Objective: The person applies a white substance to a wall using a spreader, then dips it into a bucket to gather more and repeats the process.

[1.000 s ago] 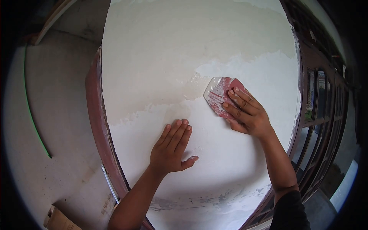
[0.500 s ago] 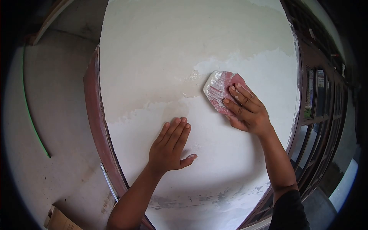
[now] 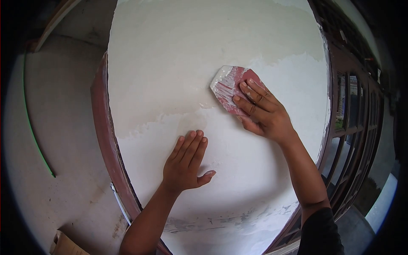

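My right hand (image 3: 264,109) grips a flat red putty spreader (image 3: 228,89) with its fingers spread over the face. White putty coats the spreader's far left edge, which lies against the wall panel (image 3: 204,46). Lower down, my left hand (image 3: 185,159) rests flat on the panel, fingers stretched out and thumb apart, holding nothing. Smooth white putty covers the panel's lower part (image 3: 238,170), with a ragged border against the beige-grey surface above. A small ridge of putty (image 3: 207,106) shows just below and left of the spreader.
A dark red frame edge (image 3: 102,114) runs down the panel's left side. Brown framed windows (image 3: 348,123) stand on the right. At lower left are a cardboard box (image 3: 66,244) and a thin white pipe (image 3: 120,204); a green strip (image 3: 32,123) lies further left.
My right hand has moved the spreader up and to the left across the panel, over the rough putty patch there. My left hand has stayed nearly in place on the panel.
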{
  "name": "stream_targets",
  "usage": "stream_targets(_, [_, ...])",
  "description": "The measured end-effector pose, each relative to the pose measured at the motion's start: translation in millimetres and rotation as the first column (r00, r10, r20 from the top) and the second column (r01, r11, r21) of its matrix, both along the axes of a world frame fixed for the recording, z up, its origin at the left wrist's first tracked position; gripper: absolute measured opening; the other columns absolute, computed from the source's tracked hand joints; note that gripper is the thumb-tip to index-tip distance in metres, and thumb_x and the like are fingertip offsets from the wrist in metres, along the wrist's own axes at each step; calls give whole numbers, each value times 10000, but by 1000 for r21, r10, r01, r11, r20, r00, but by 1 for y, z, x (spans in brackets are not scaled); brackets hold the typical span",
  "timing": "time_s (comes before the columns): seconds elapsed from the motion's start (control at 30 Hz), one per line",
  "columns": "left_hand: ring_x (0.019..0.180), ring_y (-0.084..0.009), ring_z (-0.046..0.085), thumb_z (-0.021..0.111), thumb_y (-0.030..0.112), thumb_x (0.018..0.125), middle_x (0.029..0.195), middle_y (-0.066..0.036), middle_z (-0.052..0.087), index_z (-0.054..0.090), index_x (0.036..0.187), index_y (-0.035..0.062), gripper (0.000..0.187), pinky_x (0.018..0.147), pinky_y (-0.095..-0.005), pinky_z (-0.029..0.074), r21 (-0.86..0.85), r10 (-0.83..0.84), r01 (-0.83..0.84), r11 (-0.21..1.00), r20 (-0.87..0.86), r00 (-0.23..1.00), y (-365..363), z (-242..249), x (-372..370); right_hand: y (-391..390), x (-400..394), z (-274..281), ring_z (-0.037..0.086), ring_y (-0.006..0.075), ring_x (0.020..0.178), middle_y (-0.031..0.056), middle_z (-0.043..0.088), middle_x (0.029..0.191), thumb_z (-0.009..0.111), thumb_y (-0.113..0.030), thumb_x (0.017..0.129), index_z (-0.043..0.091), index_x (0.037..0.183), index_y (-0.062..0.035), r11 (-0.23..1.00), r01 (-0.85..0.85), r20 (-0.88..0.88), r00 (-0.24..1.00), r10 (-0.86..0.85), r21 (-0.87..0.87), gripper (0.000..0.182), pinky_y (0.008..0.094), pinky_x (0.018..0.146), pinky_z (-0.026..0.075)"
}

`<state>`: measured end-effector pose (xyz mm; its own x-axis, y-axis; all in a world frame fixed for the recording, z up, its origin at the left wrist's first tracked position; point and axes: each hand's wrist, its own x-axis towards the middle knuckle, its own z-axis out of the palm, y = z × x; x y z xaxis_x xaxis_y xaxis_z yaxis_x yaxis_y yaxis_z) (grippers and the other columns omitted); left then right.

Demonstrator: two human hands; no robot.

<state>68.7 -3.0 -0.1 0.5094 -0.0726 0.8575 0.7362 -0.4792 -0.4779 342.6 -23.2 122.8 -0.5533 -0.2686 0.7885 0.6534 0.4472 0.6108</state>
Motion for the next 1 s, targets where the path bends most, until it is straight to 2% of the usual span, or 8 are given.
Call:
stream_targets(0.07, [1434, -361, 451, 503, 545, 964, 1491, -219, 518, 511, 1429, -50, 755, 1202, -510, 305, -5, -1, 1, 1000, 9, 1000, 0, -1, 1, 4, -5, 8, 572, 264, 1330, 94, 668, 1341, 825, -194, 794, 750, 1199, -130, 1000, 15, 0, 1000, -15, -1, 417, 420, 1102, 482])
stream_targets(0.13, [1474, -289, 404, 457, 554, 989, 1506, -173, 515, 534, 1420, -20, 723, 1246, -450, 262, -6, 19, -19, 1000, 28, 999, -2, -1, 0, 9, -3, 10, 565, 264, 1337, 94, 654, 1361, 828, -194, 792, 734, 1235, -133, 993, 115, 7, 993, -115, 14, 457, 422, 1109, 477])
stream_targets(0.27, [1474, -289, 404, 461, 551, 989, 1505, -174, 516, 536, 1417, -24, 721, 1246, -451, 262, 5, 6, -7, 1000, 30, 1000, -1, 0, 1, 11, 24, -10, 557, 274, 1343, 95, 643, 1377, 822, -194, 800, 723, 1251, -132, 993, 114, -6, 993, -114, 10, 466, 436, 1117, 470])
stream_targets(0.33, [1427, -362, 459, 492, 556, 969, 1479, -220, 528, 514, 1425, -52, 761, 1203, -508, 305, 20, 0, 0, 1000, 3, 1000, 0, 0, 2, 9, 23, -9, 557, 286, 1342, 94, 643, 1376, 812, -198, 814, 726, 1241, -127, 998, 50, -53, 997, -48, 40, 441, 450, 1125, 464])
stream_targets(0.53, [1440, -350, 445, 496, 558, 966, 1492, -209, 521, 514, 1425, -52, 763, 1212, -497, 292, 4, 1, -1, 1000, 9, 1000, 0, -1, -1, 15, -11, 10, 548, 284, 1352, 103, 640, 1378, 805, -201, 829, 723, 1243, -127, 998, 60, -9, 998, -60, -4, 428, 459, 1121, 466])
stream_targets(0.67, [1442, -347, 442, 497, 563, 964, 1491, -206, 522, 513, 1424, -53, 769, 1213, -498, 290, 21, 10, -10, 1000, 4, 1000, 0, -1, 0, 12, 15, -14, 544, 299, 1356, 112, 637, 1380, 813, -207, 813, 725, 1233, -118, 996, 87, -32, 996, -88, -10, 438, 458, 1120, 465])
stream_targets(0.8, [1443, -349, 441, 503, 559, 959, 1495, -206, 517, 509, 1428, -51, 769, 1214, -499, 289, 11, 10, -9, 1000, -4, 1000, -1, -1, 0, 4, -5, -6, 539, 297, 1362, 110, 636, 1383, 812, -218, 818, 725, 1234, -118, 999, 31, -28, 999, -31, 24, 437, 457, 1123, 462])
stream_targets(1.0, [1445, -347, 439, 503, 548, 958, 1499, -212, 511, 510, 1425, -51, 760, 1218, -498, 284, 4, -1, 1, 1000, -2, 1000, -1, 1, -2, 9, -11, -6, 562, 257, 1338, 75, 652, 1362, 800, -228, 839, 727, 1227, -124, 996, 83, 121, 989, -86, 34, 409, 440, 1116, 475])
